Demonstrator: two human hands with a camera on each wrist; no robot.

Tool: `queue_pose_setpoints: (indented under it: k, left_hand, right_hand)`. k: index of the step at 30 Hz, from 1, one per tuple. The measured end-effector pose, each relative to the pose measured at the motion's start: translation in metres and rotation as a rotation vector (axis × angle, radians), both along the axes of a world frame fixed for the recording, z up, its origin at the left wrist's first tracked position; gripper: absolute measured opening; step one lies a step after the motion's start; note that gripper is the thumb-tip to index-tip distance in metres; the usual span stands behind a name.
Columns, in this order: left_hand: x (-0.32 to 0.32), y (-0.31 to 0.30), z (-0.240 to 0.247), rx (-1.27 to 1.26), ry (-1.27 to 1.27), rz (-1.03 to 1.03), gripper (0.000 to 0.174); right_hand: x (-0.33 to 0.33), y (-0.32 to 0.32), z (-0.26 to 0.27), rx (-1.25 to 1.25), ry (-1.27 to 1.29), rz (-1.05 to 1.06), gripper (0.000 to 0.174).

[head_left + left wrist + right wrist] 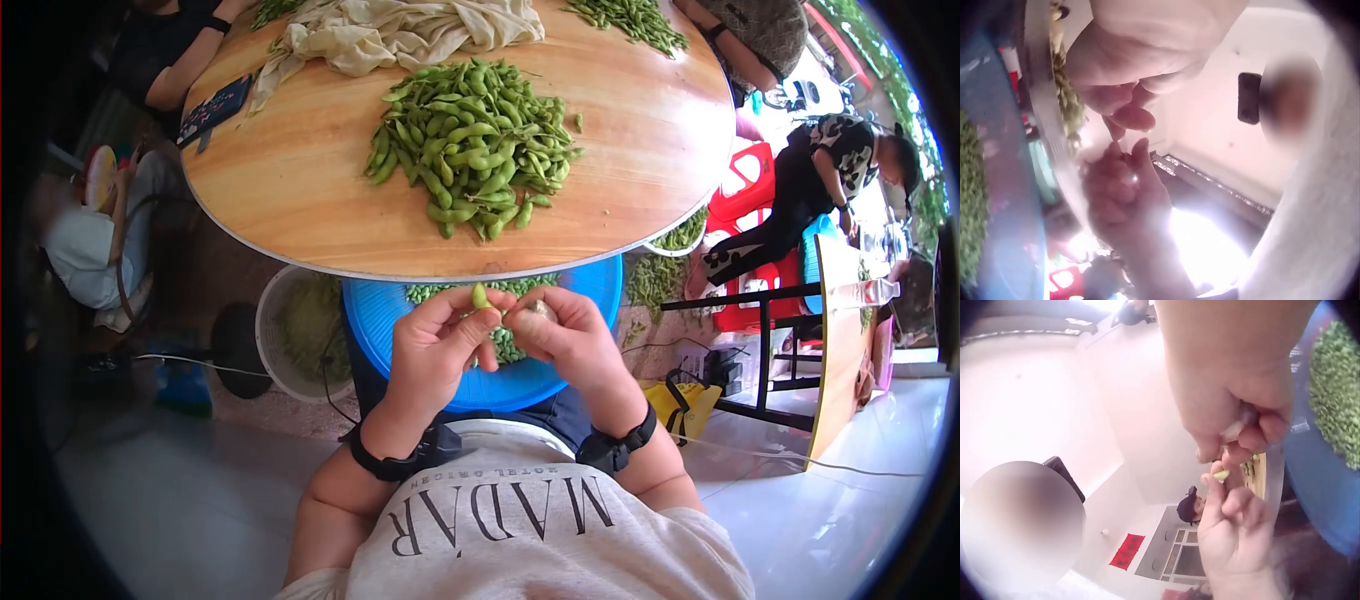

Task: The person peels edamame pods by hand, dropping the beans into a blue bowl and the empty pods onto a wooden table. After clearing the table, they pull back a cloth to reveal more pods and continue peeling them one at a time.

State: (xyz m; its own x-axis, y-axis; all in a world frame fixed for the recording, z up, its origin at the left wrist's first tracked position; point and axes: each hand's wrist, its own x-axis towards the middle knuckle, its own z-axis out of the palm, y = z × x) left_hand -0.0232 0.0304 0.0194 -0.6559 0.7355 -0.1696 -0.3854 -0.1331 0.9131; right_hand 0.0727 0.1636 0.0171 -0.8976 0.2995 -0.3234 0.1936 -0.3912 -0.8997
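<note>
We are holding both hands just above the blue basin (385, 325), near its far rim. The left hand (435, 350) is pinching a green pod (481, 296) between the thumb and curled fingers (462, 330). The right hand (570, 340), touching the left one, is pinching a pale bit (541, 309) with fingers pressed together. Shelled beans (509, 346) are lying inside the basin; a pile of pods (470, 140) is lying on the worktop (300, 180) beyond it.

Small green edamame pod (481, 296) stands upright, pinched in left hand (435, 345) fingertips.
</note>
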Motion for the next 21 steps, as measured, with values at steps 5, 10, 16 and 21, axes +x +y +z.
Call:
queue_pose_setpoints:
  k: [5, 10, 16, 21]
  left_hand:
    - [0.003, -0.008, 0.004, -0.223, 0.621, 0.038, 0.017]
    - [0.009, -0.011, 0.006, -0.267, 1.057, 0.087, 0.017]
    - [0.011, -0.013, 0.010, -0.321, 1.152, 0.034, 0.019]
    - [0.015, -0.012, 0.006, -0.322, 1.164, 0.049, 0.017]
  right_hand:
    - [-0.003, 0.007, 0.009, 0.063, 0.037, 0.097, 0.031]
    - [-0.008, -0.002, 0.011, 0.105, 0.040, 0.178, 0.033]
    - [-0.007, -0.005, 0.016, 0.143, 0.011, 0.167, 0.031]
    - [-0.008, -0.013, 0.000, 0.330, 0.058, 0.077, 0.027]
